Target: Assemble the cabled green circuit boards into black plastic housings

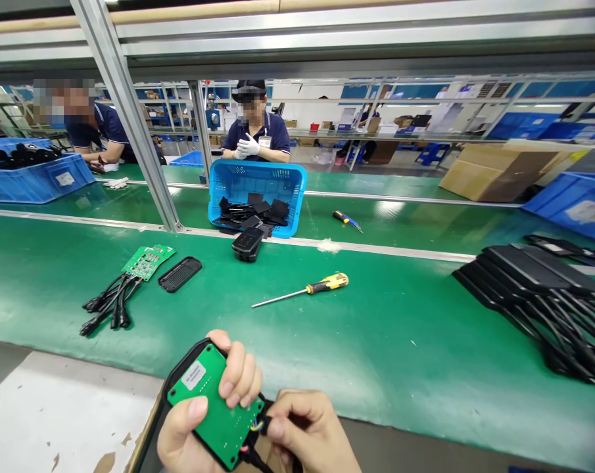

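Observation:
In the head view, my left hand (213, 394) is closed around a green circuit board (223, 420) that sits in a black plastic housing (183, 363). The board carries a white label and faces me, tilted. My right hand (309, 427) pinches a black cable (266, 424) at the board's lower right edge, where thin coloured wires show. Another dark cable with red wire hangs from the bottom edge. On the bench beyond my hands lies a yellow and black screwdriver (327, 284). A black ribbed cover (179, 274) rests farther left.
Loose circuit boards (146, 263) with black cables lie at the left. A blue basket (300, 197) of black parts stands tipped behind black cases (248, 243). Black flat units with cables (534, 282) are stacked at right. A second screwdriver (346, 220) lies beyond the rail. Two people sit opposite.

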### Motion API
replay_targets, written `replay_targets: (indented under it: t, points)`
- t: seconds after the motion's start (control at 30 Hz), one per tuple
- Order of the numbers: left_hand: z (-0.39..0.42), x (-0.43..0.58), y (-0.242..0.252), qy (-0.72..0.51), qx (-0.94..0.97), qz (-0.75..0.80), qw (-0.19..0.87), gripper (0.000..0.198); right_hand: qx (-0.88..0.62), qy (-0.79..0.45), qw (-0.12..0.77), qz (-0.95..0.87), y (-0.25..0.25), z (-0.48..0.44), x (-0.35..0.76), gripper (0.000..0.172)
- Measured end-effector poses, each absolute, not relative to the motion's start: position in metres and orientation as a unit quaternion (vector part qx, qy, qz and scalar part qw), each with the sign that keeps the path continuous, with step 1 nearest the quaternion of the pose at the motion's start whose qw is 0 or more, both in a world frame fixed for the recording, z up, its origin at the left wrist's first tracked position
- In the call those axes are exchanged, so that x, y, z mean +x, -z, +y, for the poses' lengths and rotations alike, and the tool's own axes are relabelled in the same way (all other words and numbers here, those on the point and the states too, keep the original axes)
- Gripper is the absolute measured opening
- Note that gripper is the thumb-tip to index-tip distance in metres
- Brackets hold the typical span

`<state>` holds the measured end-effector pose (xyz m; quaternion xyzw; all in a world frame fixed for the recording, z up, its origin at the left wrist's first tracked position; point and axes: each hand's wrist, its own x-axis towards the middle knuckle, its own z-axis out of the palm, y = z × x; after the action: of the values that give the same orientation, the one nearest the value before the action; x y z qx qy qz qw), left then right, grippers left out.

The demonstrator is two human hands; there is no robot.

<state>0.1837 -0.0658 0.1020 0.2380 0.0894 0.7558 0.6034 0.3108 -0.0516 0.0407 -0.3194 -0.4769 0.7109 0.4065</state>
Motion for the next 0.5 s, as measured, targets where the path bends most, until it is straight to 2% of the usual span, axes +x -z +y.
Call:
replay_targets:
  t: [0.07,0.13,0.3,0.5]
  points:
    - [-0.067,0.185,-0.103,-0.76,0.243,0.092,0.596,0.036,-0.323,-0.776,0.344,-0.418,-0.035,-0.054,0.31,0.047]
    - [-0.068,0.185,-0.103,-0.763,0.247,0.095,0.59,0.036,-0.294,-0.808,0.317,-0.4,-0.027,-0.055,0.309,0.052]
    - [-0.067,0.184,-0.101,-0.758,0.276,0.104,0.582,0.036,-0.266,-0.818,0.328,-0.39,-0.012,-0.055,0.304,0.058]
    - [-0.066,0.185,-0.096,-0.74,0.321,0.116,0.58,0.034,-0.319,-0.769,0.331,-0.443,-0.031,-0.053,0.308,0.061]
